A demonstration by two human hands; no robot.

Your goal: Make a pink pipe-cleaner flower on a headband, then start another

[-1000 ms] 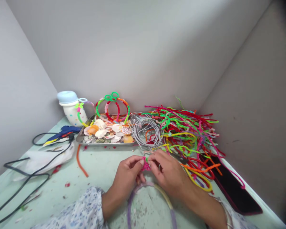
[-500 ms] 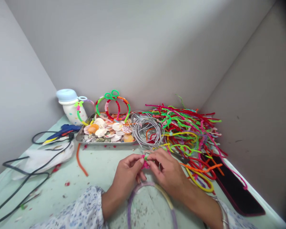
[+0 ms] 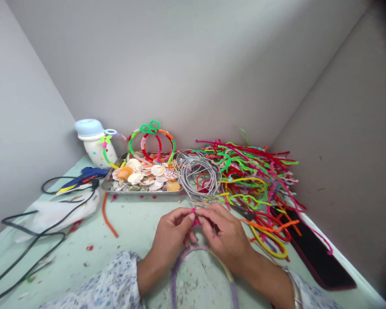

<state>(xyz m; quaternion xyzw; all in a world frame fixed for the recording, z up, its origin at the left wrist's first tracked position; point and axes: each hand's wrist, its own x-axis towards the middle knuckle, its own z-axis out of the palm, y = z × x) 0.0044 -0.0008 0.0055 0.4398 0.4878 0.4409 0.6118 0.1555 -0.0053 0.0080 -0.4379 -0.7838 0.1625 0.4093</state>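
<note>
My left hand pinches a small bright pink pipe cleaner piece between thumb and index finger. From the other side my right hand closes its thumb and fingertips on the same piece, covering much of it. Its exact shape is hidden by the fingers. Just below both hands, a headband wrapped in purple, pink and pale yellow curves up from the bottom edge, its arch close to the fingers. Whether the pink piece joins the headband I cannot tell.
Behind the hands stands a metal tray of seashells with wrapped headbands on it. Beside it lie a grey wire coil and a pipe cleaner heap. A black case is at right; a bottle, pliers and black cable are at left.
My right fingertips have shifted slightly and now cover the green bit that showed at the top of the pink piece. My left hand keeps its pinch.
</note>
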